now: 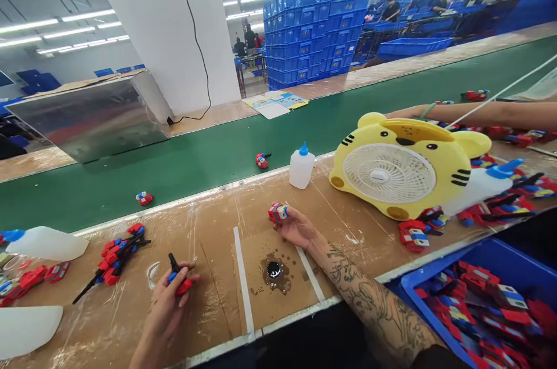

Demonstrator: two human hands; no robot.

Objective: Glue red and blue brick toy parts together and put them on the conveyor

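My left hand (167, 302) is closed around a red-and-blue toy piece (176, 276) with a black rod pointing up from it. Between the fingertips of my right hand (300, 231) is a red, white and blue toy piece (277, 212), held just above the bench. In front of my hands, a dark round hole or cup of liquid (274, 270) sits in a brown board, with wet splashes around it. White strips (243, 282) run along both sides of this board. A pile of similar toy pieces with black rods (115, 256) lies left of my left hand.
Beyond the bench runs a green conveyor belt (204, 157) carrying a few toy pieces (261, 161). A white squeeze bottle (302, 169) stands near a yellow tiger-faced fan (389, 174). At right are a blue bin (413, 282) of toy pieces and another person's arm (500, 116).
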